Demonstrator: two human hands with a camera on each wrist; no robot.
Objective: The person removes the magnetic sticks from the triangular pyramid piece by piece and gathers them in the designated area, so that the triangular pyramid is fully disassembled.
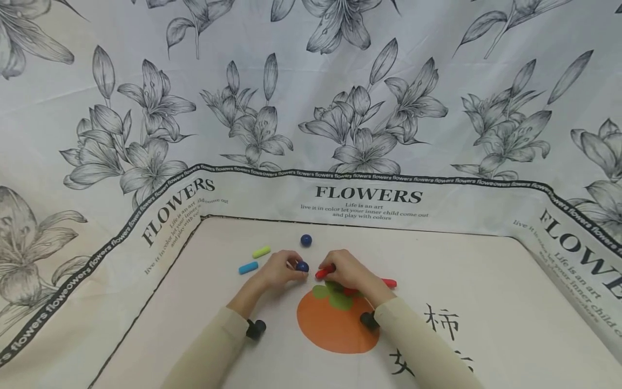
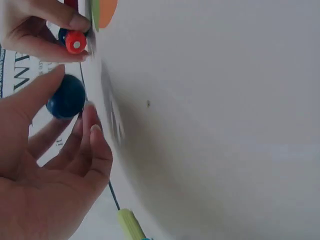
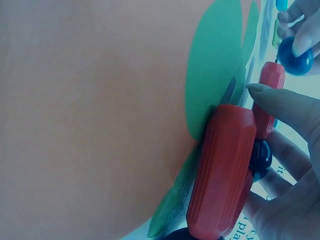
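My left hand [image 1: 278,270] holds a dark blue ball [image 1: 302,267] between thumb and fingers; the left wrist view shows the ball [image 2: 67,97] close up. Just to the right, my right hand [image 1: 346,269] pinches a short red ridged stick [image 1: 323,272], apart from that ball. The right wrist view shows this red stick [image 3: 270,82] meeting a dark ball [image 3: 260,160]. A larger-looking red stick [image 3: 222,170] lies in front, with another dark ball [image 3: 185,235] at its lower end. How these pieces join is partly hidden by the right hand.
A loose dark blue ball [image 1: 306,240] sits beyond the hands. Left of them lie a yellow-green stick [image 1: 261,252] and a blue stick [image 1: 248,268]. One red stick [image 1: 390,282] shows past the right wrist. The cloth has a printed orange persimmon [image 1: 335,327] below the hands.
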